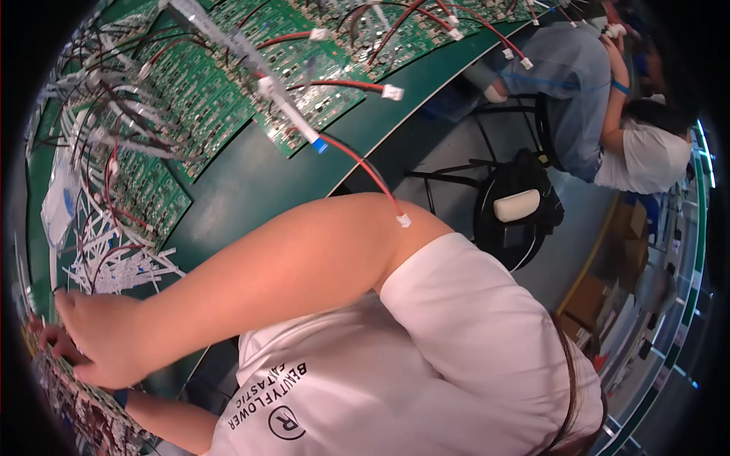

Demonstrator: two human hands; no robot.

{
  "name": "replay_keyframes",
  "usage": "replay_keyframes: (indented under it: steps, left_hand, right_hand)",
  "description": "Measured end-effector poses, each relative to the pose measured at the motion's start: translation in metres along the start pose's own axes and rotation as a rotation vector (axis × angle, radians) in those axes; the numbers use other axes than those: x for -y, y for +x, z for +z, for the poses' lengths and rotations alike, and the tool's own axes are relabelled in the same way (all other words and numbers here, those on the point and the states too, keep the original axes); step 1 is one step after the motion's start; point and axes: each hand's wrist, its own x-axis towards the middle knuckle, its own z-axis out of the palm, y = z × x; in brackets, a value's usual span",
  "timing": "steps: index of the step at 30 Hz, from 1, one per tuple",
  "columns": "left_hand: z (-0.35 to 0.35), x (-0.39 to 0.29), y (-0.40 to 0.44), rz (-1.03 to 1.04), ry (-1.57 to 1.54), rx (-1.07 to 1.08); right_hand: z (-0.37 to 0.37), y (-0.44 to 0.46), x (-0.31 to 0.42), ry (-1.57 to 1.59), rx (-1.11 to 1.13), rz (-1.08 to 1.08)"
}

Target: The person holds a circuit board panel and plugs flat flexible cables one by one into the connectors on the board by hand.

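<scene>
The right hand (110, 338) reaches to the left edge of the view, close beside the left hand (61, 340); both are at the lower circuit boards (87, 406); their fingers look bent, but I cannot tell whether they grasp anything; white strips (114, 262) lie heaped nearby on the green counter (255, 186), beside wired boards (205, 114).

Shows an electronics assembly workshop. Has a green workbench (255, 186) laid with rows of printed circuit boards (201, 114), red-and-black leads (346, 83) ending in white plugs (392, 93), and a heap of white strips (114, 262). Also includes another seated person (642, 156) and, toward the blurred right edge, probably cardboard boxes (588, 301).
</scene>
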Motion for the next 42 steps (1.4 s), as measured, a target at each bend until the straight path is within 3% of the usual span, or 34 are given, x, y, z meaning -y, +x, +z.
replay_keyframes:
  steps: [2,3,6,8,11,14,17,18,19,20,21,22,23,26,27,30,31,35,39,42]
  left_hand:
    - [-0.003,-0.004,0.002,0.017,-0.013,0.022]
    - [-0.003,-0.004,0.005,0.015,-0.038,0.048]
    - [-0.005,-0.012,0.013,0.012,-0.15,0.17]
    - [-0.007,-0.019,0.018,-0.028,-0.284,0.324]
    - [-0.001,-0.034,0.022,-0.116,-0.421,0.472]
    - [0.072,-0.03,0.006,-0.1,-0.211,0.265]
    - [0.05,-0.029,0.012,-0.218,-0.689,0.793]
    - [0.045,-0.031,0.015,-0.284,-0.802,0.94]
    - [0.03,-0.03,0.019,-0.29,-0.794,1.035]
    - [0.049,-0.037,0.004,-0.241,-0.769,0.682]
    - [0.058,-0.037,0.0,-0.206,-0.75,0.509]
    - [0.067,-0.036,-0.004,-0.173,-0.714,0.336]
    - [0.069,-0.034,-0.006,-0.139,-0.773,0.498]
    - [0.068,-0.031,-0.015,-0.109,-0.755,0.341]
    - [0.065,-0.028,-0.013,-0.108,-0.813,0.383]
    - [0.064,-0.027,-0.016,-0.193,-0.931,0.562]
    - [0.065,-0.028,-0.015,-0.217,-0.943,0.503]
    - [0.066,-0.036,-0.016,-0.429,-1.004,0.65]
    - [0.071,-0.032,-0.016,-0.44,-1.065,0.696]
    - [0.07,-0.03,-0.016,-0.474,-1.089,0.729]
  right_hand:
    - [-0.017,0.007,0.001,0.123,0.236,0.235]
    - [-0.001,0.016,-0.014,0.117,0.362,0.214]
    - [-0.035,0.023,0.012,0.509,0.545,0.395]
    - [-0.036,0.031,0.011,0.695,0.576,0.462]
    - [-0.045,0.033,0.017,0.672,0.551,0.486]
    - [-0.047,0.032,0.015,0.527,0.504,0.459]
    - [-0.041,0.032,0.01,0.574,0.416,0.436]
    - [-0.04,0.032,0.005,0.56,0.4,0.356]
    - [-0.045,0.033,0.011,0.527,0.43,0.435]
    - [-0.041,0.03,0.0,0.385,0.341,0.236]
    - [-0.046,0.031,0.011,0.608,0.441,0.454]
    - [-0.044,0.031,0.011,0.581,0.42,0.435]
    - [-0.041,0.031,0.008,0.553,0.393,0.418]
    - [-0.04,0.028,0.013,0.363,0.372,0.411]
    - [-0.038,0.026,0.006,0.285,0.277,0.295]
    - [-0.049,0.031,0.025,0.074,0.229,0.245]
    - [-0.042,0.033,0.031,-0.012,0.057,0.235]
    - [-0.058,0.041,0.032,0.058,-0.02,0.026]
    - [-0.064,0.045,0.039,0.033,-0.006,0.11]
    - [-0.082,0.053,0.054,0.172,0.375,0.507]
